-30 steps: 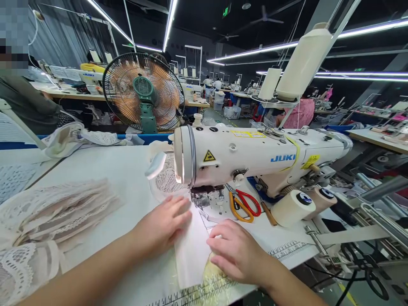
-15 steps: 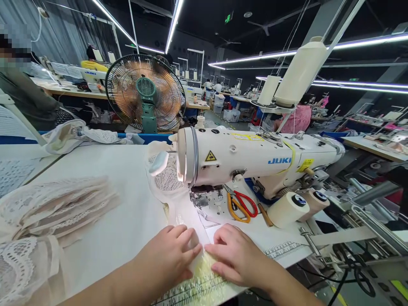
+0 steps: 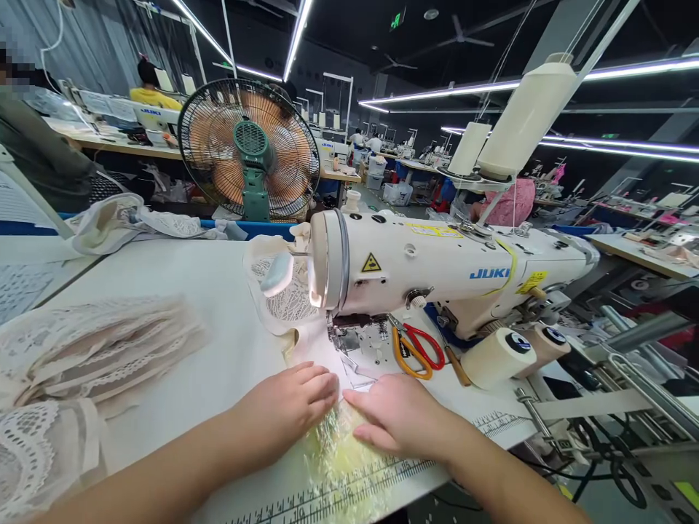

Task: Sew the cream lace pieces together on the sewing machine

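Note:
A white lace garment piece (image 3: 289, 295) lies under the head of a white JUKI sewing machine (image 3: 393, 262), its plain strip running toward me. My left hand (image 3: 298, 404) rests on that strip with its fingers together and bent over the cloth; its thumb is hidden. Opposite it, my right hand (image 3: 401, 415) touches the strip's right edge with a stretched index finger, the thumb apart below. Crinkled clear film or tape over yellow (image 3: 333, 444) shows between and below the hands. The needle and the cloth's edge at the presser foot are hard to make out.
Scissors with orange and red handles (image 3: 412, 349) lie right of the needle plate, beside a wooden-handled tool (image 3: 456, 364) and thread cones (image 3: 496, 356). Lace pieces (image 3: 98, 349) are piled at left. A printed ruler (image 3: 349, 495) runs along the front edge. A fan (image 3: 248, 145) stands behind.
Both hands have moved slightly forward, toward the machine, along the strip. My right index finger is straighter, and more of the yellow area shows below the hands. The view has shifted slightly.

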Demonstrator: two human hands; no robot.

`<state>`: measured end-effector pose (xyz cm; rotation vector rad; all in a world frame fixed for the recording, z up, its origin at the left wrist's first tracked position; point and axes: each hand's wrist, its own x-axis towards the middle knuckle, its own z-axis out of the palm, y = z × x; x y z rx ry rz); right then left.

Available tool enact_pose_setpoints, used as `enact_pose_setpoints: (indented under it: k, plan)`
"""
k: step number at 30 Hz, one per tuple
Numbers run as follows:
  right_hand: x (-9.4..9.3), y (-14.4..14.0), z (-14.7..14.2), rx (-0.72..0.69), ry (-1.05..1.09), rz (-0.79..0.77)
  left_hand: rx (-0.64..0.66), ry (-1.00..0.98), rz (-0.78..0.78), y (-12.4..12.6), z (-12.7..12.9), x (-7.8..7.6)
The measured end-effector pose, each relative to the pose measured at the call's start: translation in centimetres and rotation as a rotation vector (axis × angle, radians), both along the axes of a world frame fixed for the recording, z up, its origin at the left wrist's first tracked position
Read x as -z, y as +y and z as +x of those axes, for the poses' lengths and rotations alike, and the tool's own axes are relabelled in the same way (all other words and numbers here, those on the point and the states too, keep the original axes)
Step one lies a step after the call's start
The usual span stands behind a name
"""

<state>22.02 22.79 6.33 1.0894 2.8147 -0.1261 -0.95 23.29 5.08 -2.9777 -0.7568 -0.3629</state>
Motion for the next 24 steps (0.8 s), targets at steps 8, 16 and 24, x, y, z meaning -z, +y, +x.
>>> enact_pose_setpoints:
  k: [8, 16, 24]
  plan:
    - [-1.0, 1.1, -1.4, 0.032, -0.108, 0.043, 0.003, 0.038, 0.034, 1.6, -1.0, 0.5]
    - [-1.4, 1.4, -3.5, 0.161, -0.190, 0.015, -0.019, 0.099, 0.011, 3.2, -1.4, 0.0]
    - [-2.5, 1.9, -6.0, 0.301, -0.229, -0.087, -0.036, 0.064, 0.009, 4.4, -1.7, -0.4]
